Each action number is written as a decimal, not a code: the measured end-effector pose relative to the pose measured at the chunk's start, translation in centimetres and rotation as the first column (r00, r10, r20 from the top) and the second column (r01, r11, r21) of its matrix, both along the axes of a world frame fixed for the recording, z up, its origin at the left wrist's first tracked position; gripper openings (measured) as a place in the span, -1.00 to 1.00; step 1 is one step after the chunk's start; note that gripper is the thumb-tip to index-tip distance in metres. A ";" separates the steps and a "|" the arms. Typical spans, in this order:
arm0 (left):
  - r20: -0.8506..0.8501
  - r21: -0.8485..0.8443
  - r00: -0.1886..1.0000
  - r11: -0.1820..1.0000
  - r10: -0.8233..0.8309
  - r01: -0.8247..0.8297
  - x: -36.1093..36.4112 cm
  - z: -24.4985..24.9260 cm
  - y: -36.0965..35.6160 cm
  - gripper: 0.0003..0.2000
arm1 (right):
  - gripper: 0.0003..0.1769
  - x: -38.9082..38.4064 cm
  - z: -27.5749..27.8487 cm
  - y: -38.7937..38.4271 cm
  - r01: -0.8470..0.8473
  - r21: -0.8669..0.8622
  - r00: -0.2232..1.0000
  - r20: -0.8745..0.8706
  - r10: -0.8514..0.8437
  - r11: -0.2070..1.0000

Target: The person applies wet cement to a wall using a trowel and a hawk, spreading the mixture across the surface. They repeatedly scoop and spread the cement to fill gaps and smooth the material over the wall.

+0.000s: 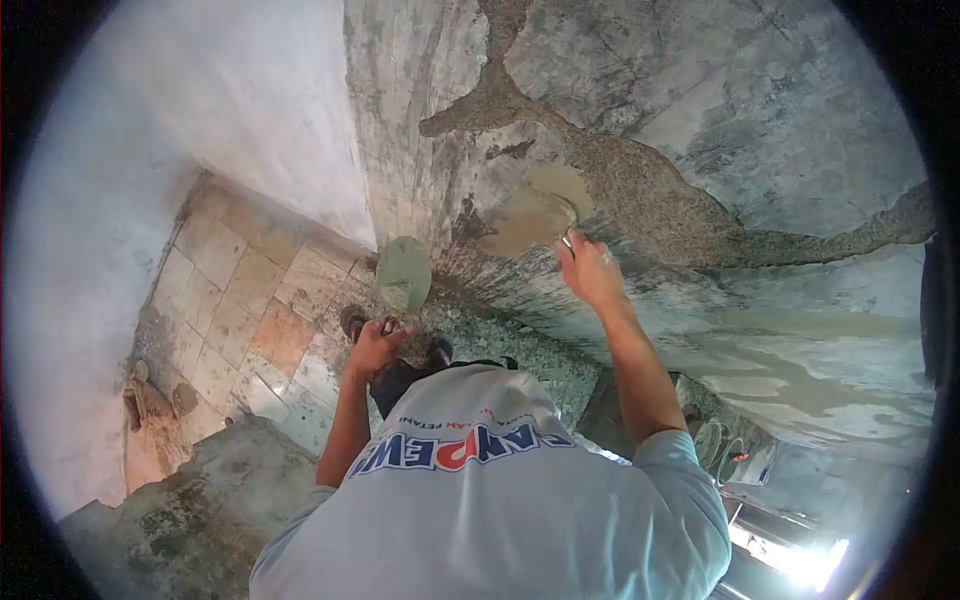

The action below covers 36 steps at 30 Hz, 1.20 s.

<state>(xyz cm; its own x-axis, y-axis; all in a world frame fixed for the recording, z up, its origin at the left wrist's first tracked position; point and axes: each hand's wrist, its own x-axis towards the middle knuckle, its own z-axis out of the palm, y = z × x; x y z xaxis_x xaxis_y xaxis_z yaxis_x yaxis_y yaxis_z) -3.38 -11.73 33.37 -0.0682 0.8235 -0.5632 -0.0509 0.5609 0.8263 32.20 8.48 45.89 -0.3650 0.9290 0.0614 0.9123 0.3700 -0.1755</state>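
My right hand (pixel 592 268) is closed on the handle of a small trowel, whose blade (pixel 566 208) lies against the wall. Around the blade is a wet, tan-coloured smooth patch (pixel 525 218) on the grey wall (pixel 430 60). Lower down and to the left, my left hand (pixel 378 343) has its fingers curled at the near edge of a rounded, greenish-grey board (pixel 404 274). The fingers seem to grip the board; its underside and any handle are hidden.
A rough, exposed strip (pixel 660 205) runs across the wall. Below are floor tiles (pixel 215 300), rubble (pixel 490 335) and my shoes (pixel 440 350). A concrete ledge (pixel 200 500) stands at the lower left, and coiled cable (pixel 712 445) lies at the lower right.
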 end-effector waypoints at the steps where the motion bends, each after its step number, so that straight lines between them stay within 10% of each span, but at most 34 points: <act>1: 0.042 0.018 0.999 1.000 0.002 -0.002 0.0 -0.5 0.0 -0.74 | -0.60 -0.2 1.4 -0.2 0.010 -0.008 1.000 -0.015 -0.010 1.000; 11: 0.054 -0.022 0.997 0.998 0.060 -0.059 -0.4 -1.1 -1.4 -0.73 | -0.66 1.9 5.1 -2.3 0.071 0.292 0.918 -0.394 0.052 0.954; 20: -0.007 -0.018 1.000 0.999 0.027 -0.027 0.0 -0.1 -1.6 -0.73 | -0.62 0.1 -5.7 -2.5 -0.050 -0.198 0.996 -0.081 0.035 0.979; 36: 0.018 -0.104 1.000 0.995 0.012 -0.010 0.8 3.5 -2.2 -0.74 | -0.57 8.7 -10.2 -4.2 0.230 -0.269 0.972 0.016 -0.234 0.935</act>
<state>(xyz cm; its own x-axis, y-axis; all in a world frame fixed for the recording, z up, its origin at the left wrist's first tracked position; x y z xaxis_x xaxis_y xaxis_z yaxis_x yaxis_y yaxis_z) -2.60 -13.91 36.84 -0.0658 0.7599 -0.6467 -0.0719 0.6428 0.7627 40.90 4.24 35.73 -0.1380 0.9708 -0.1963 0.9635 0.0857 -0.2535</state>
